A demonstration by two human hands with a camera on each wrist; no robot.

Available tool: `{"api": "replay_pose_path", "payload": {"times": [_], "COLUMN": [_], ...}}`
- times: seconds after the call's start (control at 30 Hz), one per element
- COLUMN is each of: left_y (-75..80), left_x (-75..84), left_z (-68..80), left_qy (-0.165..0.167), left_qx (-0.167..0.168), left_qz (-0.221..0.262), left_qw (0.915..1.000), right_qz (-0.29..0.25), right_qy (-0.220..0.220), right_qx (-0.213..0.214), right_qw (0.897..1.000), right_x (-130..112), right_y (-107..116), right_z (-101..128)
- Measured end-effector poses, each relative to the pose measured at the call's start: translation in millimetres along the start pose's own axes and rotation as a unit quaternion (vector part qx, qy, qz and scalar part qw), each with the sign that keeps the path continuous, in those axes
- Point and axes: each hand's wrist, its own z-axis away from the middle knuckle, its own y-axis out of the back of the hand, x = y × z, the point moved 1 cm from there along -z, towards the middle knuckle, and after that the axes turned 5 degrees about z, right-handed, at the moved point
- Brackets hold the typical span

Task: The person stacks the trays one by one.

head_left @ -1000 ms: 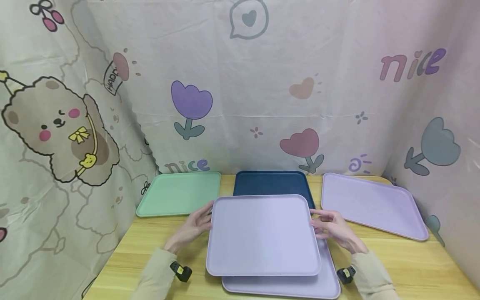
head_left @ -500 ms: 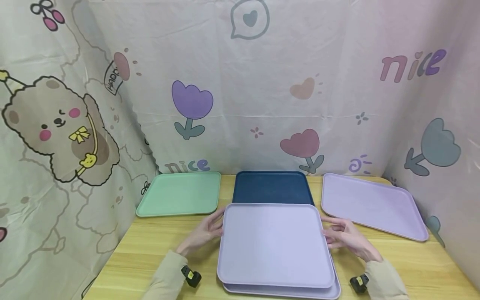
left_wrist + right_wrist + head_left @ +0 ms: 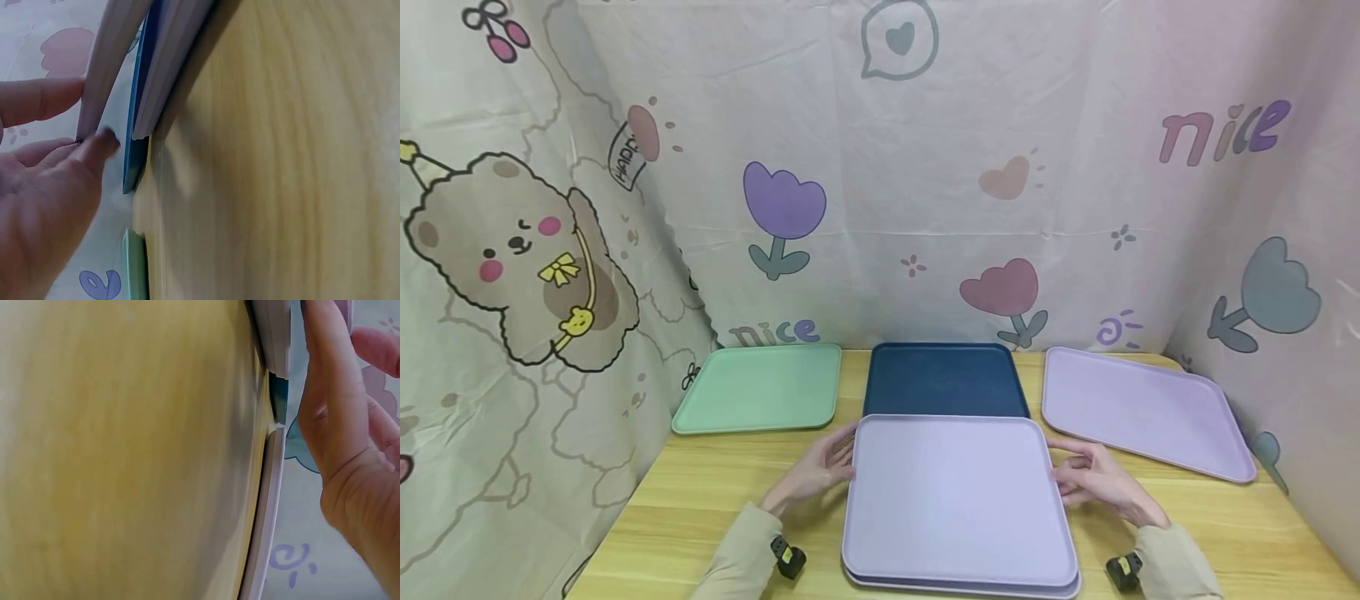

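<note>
Nearest the camera, a pale lilac tray (image 3: 958, 496) sits on top of a second lilac tray (image 3: 962, 587) of the same shape, whose rim shows only as a thin strip along the front edge. Both lie on the wooden table (image 3: 700, 500), at the middle of its near side.

The left hand (image 3: 820, 467) is at the top tray's left rim, near its far corner, fingers curled round the edge — the left wrist view shows a thumb and fingertips (image 3: 100, 140) pinching that rim, with the lower tray's edge (image 3: 165, 69) just beneath it.

The right hand (image 3: 1093, 479) is at the right rim, opposite the left. In the right wrist view its fingers (image 3: 328, 381) lie long and nearly straight against the tray's side; whether they close round the rim I cannot tell.

Further back, three more trays lie flat in a row: a mint green tray (image 3: 760, 387) on the left, a dark blue tray (image 3: 943, 379) in the middle — its near edge just behind the stacked pair — and another lilac tray (image 3: 1142, 408) on the right, angled.

Behind them hangs a printed cloth backdrop (image 3: 925, 167) with tulips, hearts and a bear.
</note>
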Motion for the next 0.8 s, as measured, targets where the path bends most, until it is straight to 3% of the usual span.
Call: {"api": "replay_pose_path", "payload": {"times": [0.23, 0.47, 0.8], "left_y": [-3.3, -2.9, -2.2], "left_x": [-0.6, -3.6, -9.2], "left_z": [-1.3, -1.9, -2.3], "left_qy": [0.011, 0.012, 0.021], "left_qx": [0.007, -0.002, -0.013], "left_qz": [-0.038, -0.038, -0.034], "left_qw": [0.9992, 0.9992, 0.9991], "right_qz": [0.019, 0.06, 0.101], "right_qy": [-0.015, -0.025, 0.006], "right_qx": [0.002, 0.05, 0.048], "right_qw": [1.0, 0.997, 0.994], "right_x": [-1.0, -2.3, -3.8], "right_y": [-1.0, -2.4, -4.3], "right_z": [-2.7, -7.4, -9.1]}}
